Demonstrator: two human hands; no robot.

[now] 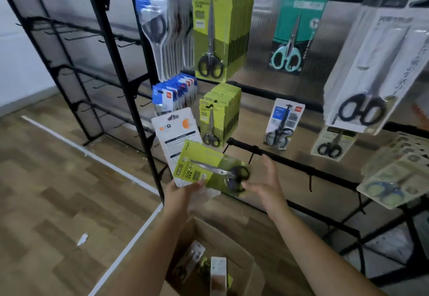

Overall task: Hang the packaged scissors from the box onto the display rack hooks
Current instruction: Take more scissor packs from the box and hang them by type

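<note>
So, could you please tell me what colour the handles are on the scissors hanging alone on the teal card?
Mint-teal handles, clearest in the head view.

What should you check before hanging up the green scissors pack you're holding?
1. Green pack held: ok, the left hand holds it with a white pack behind.
2. Right hand free to help: ok, open beside the pack.
3. Pack upright for hanging: not ok, it lies tilted sideways.
4. Matching green stack found: ok, lower green stack hangs just above.
5. Room left on that hook: cannot tell.
6. More packs in the box: ok, several visible.
</note>
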